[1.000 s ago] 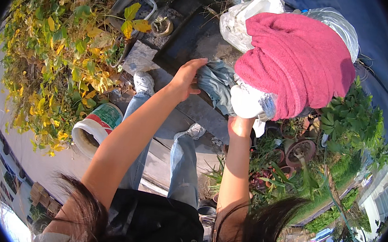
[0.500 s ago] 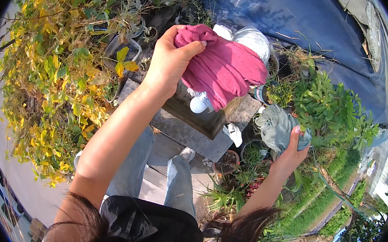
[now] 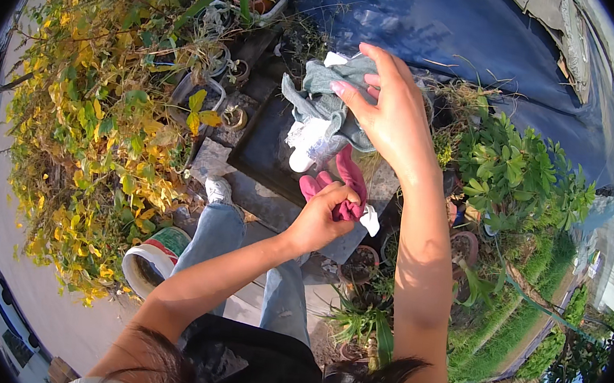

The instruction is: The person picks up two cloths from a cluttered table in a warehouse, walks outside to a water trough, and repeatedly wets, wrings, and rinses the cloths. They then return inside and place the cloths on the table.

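My left hand is closed around a bunched pink-red cloth, low over the near side of a dark rectangular basin. Part of that cloth hangs beyond my fingers. My right hand hovers over a grey-green cloth, thumb and fingers spread apart; the thumb overlaps the cloth. The grey-green cloth lies in loose folds on a white bundle at the basin's right side. The bundle's far part is hidden by the cloth and my hand. A small white scrap lies just right of my left hand.
Yellow-leaved bushes fill the left side. A white, green and red bucket stands by my leg. Dark blue sheeting covers the far side. Potted plants and a leafy green shrub stand to the right.
My left hand has drawn the pink-red cloth down toward me, off the white bundle. My right hand has brought the grey-green cloth from the right onto the bundle and its fingers have spread.
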### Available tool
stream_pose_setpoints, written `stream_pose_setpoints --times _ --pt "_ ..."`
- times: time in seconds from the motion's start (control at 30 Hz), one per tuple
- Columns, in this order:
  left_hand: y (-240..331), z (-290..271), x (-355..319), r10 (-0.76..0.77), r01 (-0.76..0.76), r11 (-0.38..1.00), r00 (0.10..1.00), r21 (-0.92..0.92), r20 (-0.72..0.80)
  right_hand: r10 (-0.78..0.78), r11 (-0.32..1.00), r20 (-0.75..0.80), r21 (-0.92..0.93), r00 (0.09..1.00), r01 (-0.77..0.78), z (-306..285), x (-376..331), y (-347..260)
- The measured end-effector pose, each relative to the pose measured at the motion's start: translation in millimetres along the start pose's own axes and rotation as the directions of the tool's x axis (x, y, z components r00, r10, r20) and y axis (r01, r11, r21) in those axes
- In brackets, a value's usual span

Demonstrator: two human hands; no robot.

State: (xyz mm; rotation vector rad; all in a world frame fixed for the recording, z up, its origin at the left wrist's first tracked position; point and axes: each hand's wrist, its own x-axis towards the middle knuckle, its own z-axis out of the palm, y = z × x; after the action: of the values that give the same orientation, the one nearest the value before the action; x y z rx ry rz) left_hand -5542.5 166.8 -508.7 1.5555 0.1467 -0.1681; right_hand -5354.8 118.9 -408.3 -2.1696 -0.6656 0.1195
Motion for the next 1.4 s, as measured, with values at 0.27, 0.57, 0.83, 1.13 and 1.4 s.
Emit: stream_pose_setpoints --times 0.27,0.57,0.83,1.13,1.4 --pt "-88.5 -18.7 -3.0 -0.341 0.298 0.786 0.94 -0.542 0.022 0.434 0.761 -0.339 0.634 0.835 -0.138 49.4 -163.9 123.1" --pt "-114.7 -75.7 15.2 -0.587 0.203 0.458 0.8 -0.866 -0.123 0.331 -0.128 0.552 0.829 0.765 -0.544 278.0 -212.1 197.4" --pt "-120.0 -157.7 35.2 -0.464 0.041 0.291 0.88 -0.956 -0.104 0.462 -0.037 0.523 0.818 0.716 -0.574 270.6 -128.0 224.8" --pt "-178.5 -202.3 30.6 -0.711 0.253 0.492 0.669 -0.833 -0.217 0.416 0.468 0.525 0.576 0.742 -0.67 209.6 -105.9 209.7" --pt "-217.5 -161.2 41.4 -0.869 0.569 0.24 0.487 -0.786 0.087 0.127 0.87 0.417 0.389 0.9 -0.303 202.3 -136.2 136.9"
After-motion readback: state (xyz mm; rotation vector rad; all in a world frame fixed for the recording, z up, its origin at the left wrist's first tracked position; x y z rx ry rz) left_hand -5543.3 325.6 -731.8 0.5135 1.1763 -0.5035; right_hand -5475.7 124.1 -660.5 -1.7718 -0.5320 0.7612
